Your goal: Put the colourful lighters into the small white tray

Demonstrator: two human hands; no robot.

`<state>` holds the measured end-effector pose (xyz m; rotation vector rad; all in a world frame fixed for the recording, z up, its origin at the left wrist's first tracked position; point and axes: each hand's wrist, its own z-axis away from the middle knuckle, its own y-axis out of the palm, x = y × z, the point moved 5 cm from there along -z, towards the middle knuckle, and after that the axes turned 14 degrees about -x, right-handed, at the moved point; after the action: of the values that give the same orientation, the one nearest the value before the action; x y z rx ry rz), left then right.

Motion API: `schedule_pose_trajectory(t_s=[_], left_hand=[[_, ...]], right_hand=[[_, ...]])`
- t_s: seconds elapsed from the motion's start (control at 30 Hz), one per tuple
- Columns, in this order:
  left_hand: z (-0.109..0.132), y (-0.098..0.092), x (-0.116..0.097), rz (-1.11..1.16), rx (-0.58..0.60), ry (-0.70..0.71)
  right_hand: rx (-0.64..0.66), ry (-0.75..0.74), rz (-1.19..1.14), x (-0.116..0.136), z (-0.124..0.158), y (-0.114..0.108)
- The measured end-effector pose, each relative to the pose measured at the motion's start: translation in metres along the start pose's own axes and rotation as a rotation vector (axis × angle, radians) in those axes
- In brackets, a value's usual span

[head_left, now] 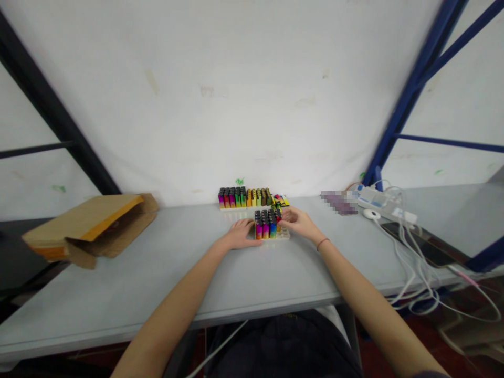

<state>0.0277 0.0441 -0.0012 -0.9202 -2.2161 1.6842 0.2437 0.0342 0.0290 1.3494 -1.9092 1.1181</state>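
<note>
A small pale tray [283,236] stands on the table with several upright lighters [266,229] in it, purple, pink and blue with black tops. My left hand [239,235] grips the tray's left side, with the thumb along its front edge and the fingers behind. At the right part of the tray, my right hand [298,221] pinches a red-orange lighter [279,222], partly hidden by the fingers. Uncovered round slots show in the tray's front right corner. Just behind lie some yellow, black and red pieces [280,200], too small to make out.
Against the wall stand more lighters in rows, a multicoloured group [232,198] and a yellow-green group [258,197]. An opened brown cardboard package [90,220] lies on the left. On the right are a power strip [374,202], white cables [409,247] and a dark tablet-like device [433,247].
</note>
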Motion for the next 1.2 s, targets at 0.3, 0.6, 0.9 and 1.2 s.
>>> schedule_pose_trajectory(t_s=[0.3,0.6,0.9,1.2], left_hand=[[0.0,-0.001,0.0,-0.006,0.013,-0.011],[0.001,-0.003,-0.004,0.009,0.003,-0.005],[0.001,-0.002,-0.004,0.017,0.011,0.001],[0.0,-0.002,-0.005,0.018,0.025,-0.023]], right_hand=[[-0.145,-0.035,0.293,-0.03,-0.011,-0.022],[-0.018,-0.077,0.829,-0.072,-0.04,-0.005],[-0.009,0.0,0.981,-0.059,-0.039,-0.003],[-0.025,0.158,1.083,-0.046,-0.034,-0.023]])
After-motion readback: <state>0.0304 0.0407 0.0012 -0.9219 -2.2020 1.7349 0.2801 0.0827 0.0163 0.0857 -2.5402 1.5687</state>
